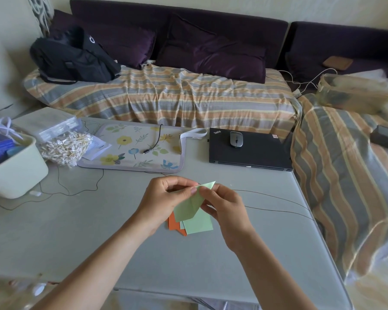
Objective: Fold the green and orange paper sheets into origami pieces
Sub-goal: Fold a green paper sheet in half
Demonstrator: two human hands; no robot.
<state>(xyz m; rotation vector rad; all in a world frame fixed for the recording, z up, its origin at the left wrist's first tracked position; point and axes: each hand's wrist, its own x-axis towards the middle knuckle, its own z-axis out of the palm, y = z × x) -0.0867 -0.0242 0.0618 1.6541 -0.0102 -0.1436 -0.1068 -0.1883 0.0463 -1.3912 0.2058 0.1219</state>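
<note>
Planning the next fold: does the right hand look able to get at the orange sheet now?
Probably not yet: the right hand pinches the green paper, and the orange sheet lies under other green sheets.

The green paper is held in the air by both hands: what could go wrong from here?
1. Left hand and right hand pinch the green paper above the table, with no flat support, so the crease may come out crooked.
2. The thin cable lies near the right hand and may snag.
</note>
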